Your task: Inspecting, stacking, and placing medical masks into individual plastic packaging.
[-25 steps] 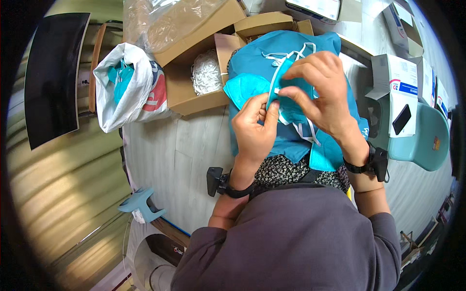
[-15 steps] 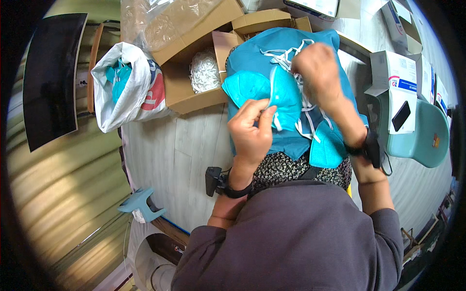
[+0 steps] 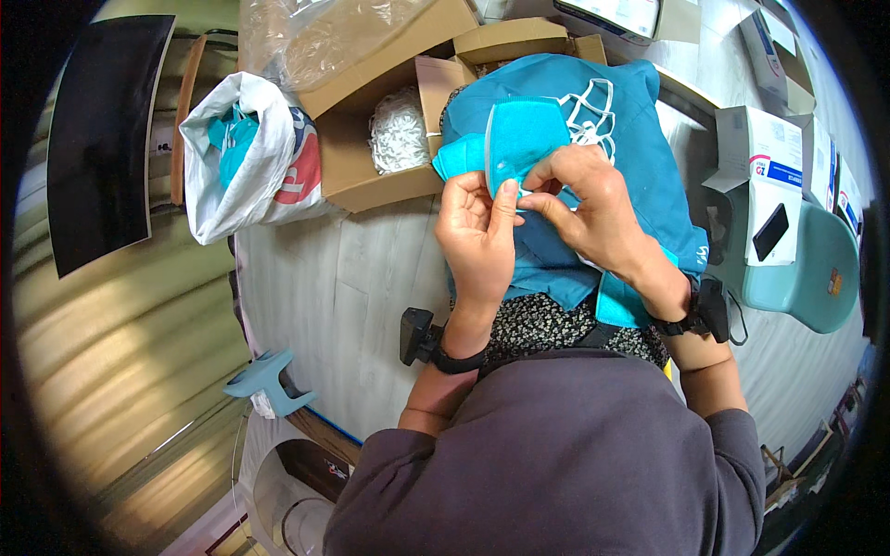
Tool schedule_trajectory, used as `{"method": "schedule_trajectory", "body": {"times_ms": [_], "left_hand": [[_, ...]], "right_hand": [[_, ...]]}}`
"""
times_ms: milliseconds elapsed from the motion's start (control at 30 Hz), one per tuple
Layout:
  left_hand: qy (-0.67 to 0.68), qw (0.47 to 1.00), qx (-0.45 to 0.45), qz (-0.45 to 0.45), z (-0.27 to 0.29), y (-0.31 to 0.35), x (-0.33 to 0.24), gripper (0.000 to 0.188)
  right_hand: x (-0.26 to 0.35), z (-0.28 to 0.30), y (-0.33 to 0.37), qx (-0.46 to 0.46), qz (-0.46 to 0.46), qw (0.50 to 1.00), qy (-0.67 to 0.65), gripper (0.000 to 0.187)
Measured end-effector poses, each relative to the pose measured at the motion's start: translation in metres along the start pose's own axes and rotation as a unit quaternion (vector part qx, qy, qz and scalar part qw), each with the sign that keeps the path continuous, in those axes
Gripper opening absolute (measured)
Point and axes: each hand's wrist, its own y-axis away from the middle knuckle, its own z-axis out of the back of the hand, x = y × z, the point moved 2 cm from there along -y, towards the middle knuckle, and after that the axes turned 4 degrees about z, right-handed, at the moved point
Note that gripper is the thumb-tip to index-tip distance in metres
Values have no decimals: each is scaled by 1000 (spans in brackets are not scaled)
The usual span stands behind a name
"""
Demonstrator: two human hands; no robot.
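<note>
On my feed, the left hand (image 3: 477, 232) pinches the lower end of a turquoise mask (image 3: 528, 125), which is held over the left half of a blue cloth (image 3: 644, 195). The right hand (image 3: 593, 208) is narrow, fingertips at that same end; I can't tell whether it grips anything. White straps (image 3: 598, 116) lie toward the cloth's far edge; another mask (image 3: 619, 304) lies at its near edge.

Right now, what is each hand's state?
Left hand: closed, holding the mask by its edge.
Right hand: pinched closed at the mask's lower edge; what it grips cannot be told.
</note>
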Motion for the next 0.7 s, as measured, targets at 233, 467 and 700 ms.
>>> {"method": "schedule_trajectory", "body": {"times_ms": [233,467,700], "left_hand": [[0,1000,-12,-28,11,13,-1,15],[-49,996,-8,70,40,-9,2,28],[-567,817,-65,-84,46,1,20,52]], "right_hand": [[-41,14,-7,-29,87,971,219,28],[-64,57,-15,-24,-54,995,78,14],[-48,107,44,189,-278,925,175,32]]}}
